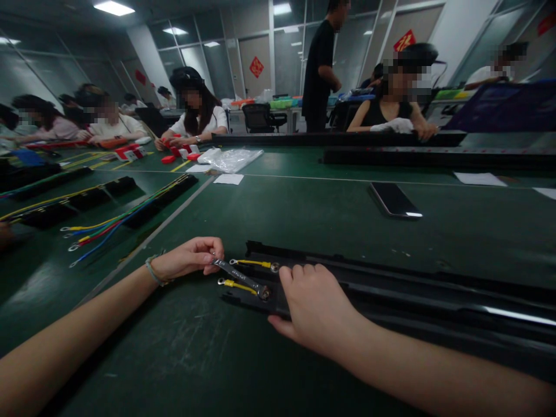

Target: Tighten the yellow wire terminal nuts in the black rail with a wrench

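My left hand (202, 255) pinches one end of a metal wrench (238, 273). The wrench's other end sits around a fastener near the end of a long black channel-shaped housing (391, 284). Gripping the housing across its width, my right hand (313, 298) has its thumb on the near side and its fingers over the top. Two short yellow wires with ring terminals stick out of the housing's left end: a far wire (252, 263) and a near wire (238, 285). A second fastener (274, 267) shows at the far wire's inner end.
A phone (395, 200) lies beyond the housing on the green table (174, 347). Coloured cables with ring terminals (104, 229) and black parts lie at left. Across the table are a plastic bag (237, 159), red parts (130, 152), more black housings (434, 156) and several people.
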Demonstrator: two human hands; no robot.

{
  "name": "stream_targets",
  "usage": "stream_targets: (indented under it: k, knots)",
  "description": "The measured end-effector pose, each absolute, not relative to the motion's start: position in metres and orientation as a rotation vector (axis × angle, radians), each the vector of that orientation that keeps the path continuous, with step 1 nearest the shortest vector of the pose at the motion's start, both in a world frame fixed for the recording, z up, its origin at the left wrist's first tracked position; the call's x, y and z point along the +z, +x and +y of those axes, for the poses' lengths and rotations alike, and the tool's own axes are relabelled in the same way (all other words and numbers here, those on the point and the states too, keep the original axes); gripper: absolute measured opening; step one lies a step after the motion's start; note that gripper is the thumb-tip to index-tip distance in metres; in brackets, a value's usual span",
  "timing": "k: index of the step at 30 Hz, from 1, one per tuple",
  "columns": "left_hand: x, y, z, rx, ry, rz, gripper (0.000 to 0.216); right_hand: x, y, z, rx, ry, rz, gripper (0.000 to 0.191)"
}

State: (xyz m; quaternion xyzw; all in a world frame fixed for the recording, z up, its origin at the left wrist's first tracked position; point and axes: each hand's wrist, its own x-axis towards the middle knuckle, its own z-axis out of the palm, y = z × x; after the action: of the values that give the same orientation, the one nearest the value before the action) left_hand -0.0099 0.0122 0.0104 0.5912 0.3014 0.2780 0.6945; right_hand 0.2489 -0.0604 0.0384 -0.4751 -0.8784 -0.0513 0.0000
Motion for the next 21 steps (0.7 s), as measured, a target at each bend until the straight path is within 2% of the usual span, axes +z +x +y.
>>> stream_targets:
  k: [4,13,21]
  knots:
    - [0.010,-0.011,0.013,0.604,1.307,0.646,0.021,0.038,0.249,-0.061,-0.165,-1.494,-2.752,0.047]
    - [0.010,-0.023,0.011,0.220,1.331,0.508,0.029,0.037,0.249,-0.061,-0.172,-1.484,-2.763,0.048]
    - [0.011,-0.022,0.011,0.270,1.320,0.521,0.027,0.039,0.249,-0.061,-0.141,-1.479,-2.774,0.047]
